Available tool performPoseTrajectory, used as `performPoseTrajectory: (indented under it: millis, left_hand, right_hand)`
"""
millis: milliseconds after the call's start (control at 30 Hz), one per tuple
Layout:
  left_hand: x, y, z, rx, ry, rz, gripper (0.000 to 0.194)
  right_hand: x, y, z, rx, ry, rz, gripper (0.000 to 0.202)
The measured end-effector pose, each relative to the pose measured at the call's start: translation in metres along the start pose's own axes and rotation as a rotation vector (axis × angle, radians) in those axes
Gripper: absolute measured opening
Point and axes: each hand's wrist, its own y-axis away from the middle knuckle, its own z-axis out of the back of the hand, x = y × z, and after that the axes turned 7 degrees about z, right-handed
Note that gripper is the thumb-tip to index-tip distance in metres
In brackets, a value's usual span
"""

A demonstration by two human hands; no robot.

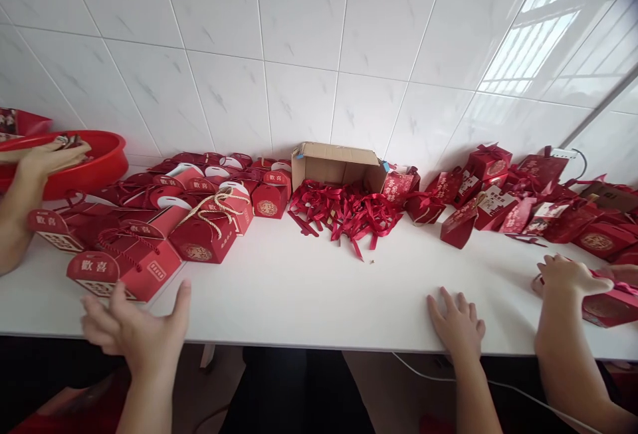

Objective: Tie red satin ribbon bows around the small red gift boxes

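Observation:
Fingers spread, my left hand is at the near edge of the table, just in front of a red gift box with a twisted red cord. Its fingertips overlap the box's lower edge in view; whether they touch it I cannot tell. My right hand rests palm down on the white table, fingers apart and holding nothing. Behind the nearest box stands another red gift box with a gold cord handle. A heap of red ribbons lies mid-table, partly inside an open cardboard box.
On the left, a co-worker's hand holds small items over a red basin. At right, another person's hand is by a red box. Several finished-looking red boxes crowd the back right. A white cable hangs below the table.

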Motion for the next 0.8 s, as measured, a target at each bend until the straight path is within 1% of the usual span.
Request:
performPoseTrajectory:
  millis: [33,100,133,200,267,333,400,467,500,567,667,733,800]
  left_hand:
    - [0.0,-0.012,0.0,0.017,-0.035,0.034,0.094]
    - [0.002,-0.026,-0.004,0.105,-0.085,0.039,0.095]
    - [0.005,-0.03,-0.007,0.144,-0.114,0.025,0.09]
    - [0.011,-0.031,-0.013,0.206,-0.176,-0.013,0.074]
    - [0.02,-0.028,-0.017,0.218,-0.218,-0.047,0.057]
    - [0.029,-0.024,-0.02,0.187,-0.224,-0.087,0.045]
    - [0.037,-0.022,-0.023,0.113,-0.2,-0.174,0.038]
    - [0.043,-0.021,-0.026,0.028,-0.159,-0.259,0.038]
    - [0.045,-0.02,-0.027,-0.001,-0.139,-0.28,0.041]
    - [0.049,-0.02,-0.031,-0.035,-0.113,-0.269,0.055]
    - [0.053,-0.021,-0.034,-0.029,-0.116,-0.231,0.075]
    - [0.053,-0.021,-0.035,-0.038,-0.121,-0.207,0.078]
    - [0.052,-0.021,-0.035,-0.055,-0.116,-0.201,0.077]
  right_hand:
    - [0.0,0.0,0.0,0.001,0.003,-0.001,0.063]
    - [-0.001,0.0,0.0,0.004,0.007,0.0,0.063]
    - [-0.001,0.0,0.0,0.006,0.008,0.0,0.063]
    - [-0.001,0.0,-0.001,0.007,0.007,0.002,0.064]
    - [-0.001,0.001,-0.001,0.007,0.002,-0.001,0.064]
    - [-0.001,0.002,-0.001,0.005,-0.008,-0.007,0.063]
    - [-0.002,0.001,0.001,0.005,-0.032,-0.015,0.063]
    - [0.001,-0.002,0.004,0.004,-0.086,-0.053,0.062]
    - [0.005,-0.006,0.006,0.003,-0.132,-0.071,0.061]
    - [0.02,-0.021,0.011,0.007,-0.238,-0.065,0.061]
    - [0.06,-0.061,0.019,0.012,-0.359,0.073,0.07]
    - [0.094,-0.096,0.024,-0.028,-0.4,0.086,0.079]
    - [0.128,-0.131,0.027,-0.079,-0.43,0.052,0.081]
